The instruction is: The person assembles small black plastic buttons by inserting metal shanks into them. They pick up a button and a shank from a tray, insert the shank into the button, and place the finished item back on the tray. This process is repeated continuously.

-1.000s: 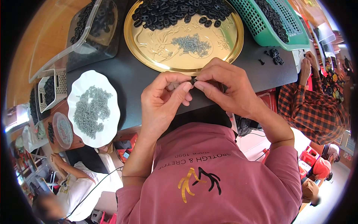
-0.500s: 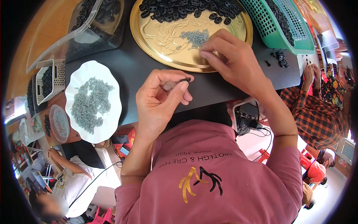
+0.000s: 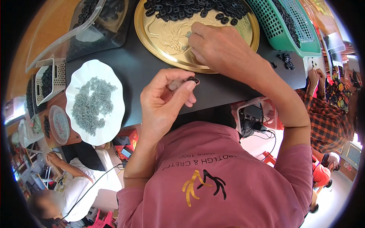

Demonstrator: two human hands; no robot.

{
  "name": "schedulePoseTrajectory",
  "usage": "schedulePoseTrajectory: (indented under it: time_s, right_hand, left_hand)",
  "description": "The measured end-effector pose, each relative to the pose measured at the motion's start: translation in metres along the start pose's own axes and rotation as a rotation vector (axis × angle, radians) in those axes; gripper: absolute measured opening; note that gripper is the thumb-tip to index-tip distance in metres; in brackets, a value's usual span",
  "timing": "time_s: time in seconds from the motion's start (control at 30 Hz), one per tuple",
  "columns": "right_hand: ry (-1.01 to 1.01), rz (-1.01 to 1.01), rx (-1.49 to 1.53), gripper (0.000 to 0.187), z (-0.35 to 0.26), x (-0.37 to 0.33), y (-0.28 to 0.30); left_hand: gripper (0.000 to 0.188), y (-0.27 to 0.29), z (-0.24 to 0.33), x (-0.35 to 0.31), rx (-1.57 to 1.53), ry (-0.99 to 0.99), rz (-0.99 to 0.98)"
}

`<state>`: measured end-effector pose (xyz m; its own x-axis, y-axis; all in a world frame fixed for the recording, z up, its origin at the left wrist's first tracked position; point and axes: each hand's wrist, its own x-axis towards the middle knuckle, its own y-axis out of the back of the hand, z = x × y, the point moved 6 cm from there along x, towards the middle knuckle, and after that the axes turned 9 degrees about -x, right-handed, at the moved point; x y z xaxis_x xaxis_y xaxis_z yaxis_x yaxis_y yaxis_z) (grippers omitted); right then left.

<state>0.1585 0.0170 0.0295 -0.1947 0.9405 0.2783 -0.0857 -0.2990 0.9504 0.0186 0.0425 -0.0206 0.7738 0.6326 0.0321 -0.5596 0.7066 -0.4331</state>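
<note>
My left hand [image 3: 161,100] is closed, pinching a small black plastic cord-lock piece [image 3: 193,80] between thumb and forefinger, just off the tray's near edge. Over the gold tray [image 3: 159,49] my right hand [image 3: 216,45] is bent down with its fingers curled at a little heap of small metal springs [image 3: 188,34]. The hand covers most of that heap, and whatever its fingertips hold is hidden. Along the tray's far side lies a pile of black oval pieces with two holes [image 3: 182,11].
A scalloped white plate [image 3: 117,121] of springs stands at left. Behind it are a clear tub [image 3: 95,24] and a white basket [image 3: 60,74] with black parts. At right sits a green basket [image 3: 272,26], beside loose black pieces [image 3: 287,60]. Other people sit on both sides.
My right hand has moved left and farther over the tray, now covering most of the spring heap. The left hand stays nearly in place, with the black piece turned slightly.
</note>
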Motion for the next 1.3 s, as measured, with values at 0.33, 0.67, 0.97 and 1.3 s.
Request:
schedulePoseTrajectory:
  time_s: [0.33, 0.67, 0.97, 1.3]
  right_hand:
    - [-0.243, 0.111, 0.336, 0.009, 0.022, -0.012, 0.025]
    - [-0.718, 0.091, 1.299, 0.017, 0.014, -0.058, 0.009]
    - [-0.808, 0.07, 1.365, 0.019, 0.011, -0.066, 0.001]
    - [-0.769, 0.126, 1.3, 0.018, 0.009, -0.066, -0.001]
  left_hand:
    - [0.017, 0.005, -0.001, 0.005, -0.16, -0.001, 0.061]
    - [0.018, -0.011, -0.006, 0.019, -0.208, 0.101, 0.082]
    - [0.016, -0.02, -0.009, 0.025, -0.187, 0.111, 0.066]
    - [0.015, -0.025, -0.007, 0.027, -0.059, 0.088, 0.072]
